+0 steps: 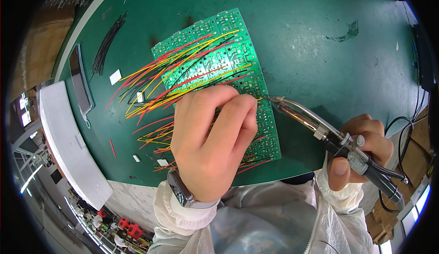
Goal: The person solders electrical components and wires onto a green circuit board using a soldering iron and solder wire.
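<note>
A green panel of circuit boards (228,23) lies on the table in front of me. Red, yellow and black wires (183,55) stand off it in rows toward the left. My left hand (212,135) is closed over the panel's middle, its fingers pinched; the short end of a yellow wire (260,99) pokes out past the fingertips. My right hand (363,151) grips a soldering iron (336,144) with a thin metal feed tube along its barrel. The iron's tip is at the yellow wire's end, by the panel's right edge. My left hand hides part of the boards.
Loose black wires (109,41) lie at the far left, near a phone (81,78). A long white foam block (73,146) lies along the left edge. Small white pieces (115,76) and a red wire offcut (112,148) are scattered around. Black cables (414,121) hang at the right.
</note>
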Motion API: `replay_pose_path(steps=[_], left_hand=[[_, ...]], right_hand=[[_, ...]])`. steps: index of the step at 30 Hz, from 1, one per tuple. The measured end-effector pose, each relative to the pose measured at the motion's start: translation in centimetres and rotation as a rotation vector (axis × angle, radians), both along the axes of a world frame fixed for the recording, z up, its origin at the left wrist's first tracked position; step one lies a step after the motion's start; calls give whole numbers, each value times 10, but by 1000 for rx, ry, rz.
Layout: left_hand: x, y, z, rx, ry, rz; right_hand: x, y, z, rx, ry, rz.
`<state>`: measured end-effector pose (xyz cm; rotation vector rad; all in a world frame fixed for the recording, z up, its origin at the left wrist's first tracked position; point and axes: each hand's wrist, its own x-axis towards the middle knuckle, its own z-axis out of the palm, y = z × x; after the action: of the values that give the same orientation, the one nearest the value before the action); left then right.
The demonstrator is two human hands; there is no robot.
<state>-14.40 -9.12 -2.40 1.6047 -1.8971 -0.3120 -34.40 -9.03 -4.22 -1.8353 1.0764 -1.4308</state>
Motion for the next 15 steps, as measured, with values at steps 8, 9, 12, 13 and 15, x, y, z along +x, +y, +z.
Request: replay_pose_path(steps=[8, 9, 12, 13, 15], left_hand=[[1, 0, -2, -16, -5, -7], [1, 0, -2, -21, -7, -8], [0, 1, -1, -15, -9, -3], [1, 1, -1, -15, -8, -3], [2, 0, -2, -41, -17, -18]], right_hand=[[-1, 0, 0, 1, -7, 8], [-1, 0, -1, -1, -12, 16], [0, 1, 1, 12, -6, 10], [0, 1, 1, 11, -5, 9], [0, 1, 1, 8, -2, 9]])
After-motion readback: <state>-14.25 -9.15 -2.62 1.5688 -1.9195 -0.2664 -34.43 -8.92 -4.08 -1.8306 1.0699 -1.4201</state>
